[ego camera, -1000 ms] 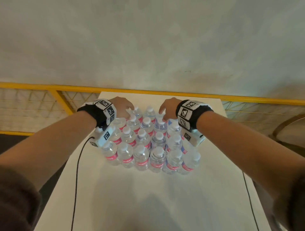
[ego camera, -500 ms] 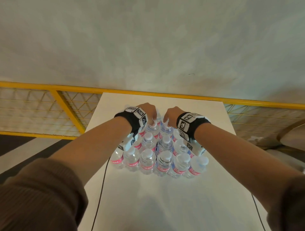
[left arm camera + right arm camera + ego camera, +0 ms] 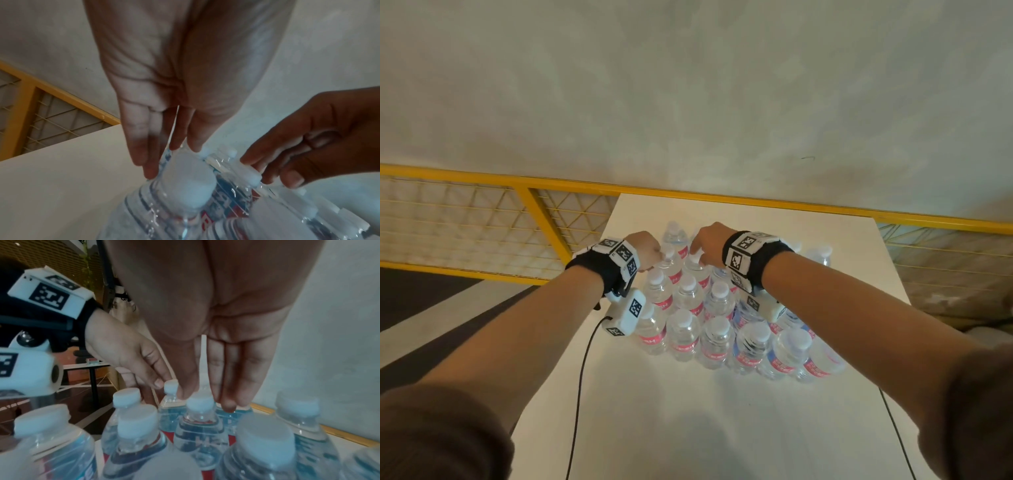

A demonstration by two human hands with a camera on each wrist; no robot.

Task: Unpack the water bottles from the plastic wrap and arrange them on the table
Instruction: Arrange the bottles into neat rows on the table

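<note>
Water bottles [image 3: 717,329], a block of clear bottles with white caps and red labels, stood upright at the centre of the white table [image 3: 688,428] and were sheathed in glossy plastic wrap [image 3: 232,186], which we saw stretched over the caps in the left wrist view. Our left hand [image 3: 645,248] reached in at the 10 o'clock corner of the block, its fingers [image 3: 141,146] extended downward and touching the film beside a cap; whether they pinched the film we could not tell. Our right hand [image 3: 709,241] met the block at 12 o'clock, with its fingertips [image 3: 228,404] pointing straight down among the far caps, relaxed and closing on nothing that we could see. The two hands lay near each other but apart. Each wrist carried a black band with white marker tags [image 3: 744,248]. A yellow railing [image 3: 585,186] ran beyond the table at 12 o'clock, in front of a pale wall [image 3: 688,85].
</note>
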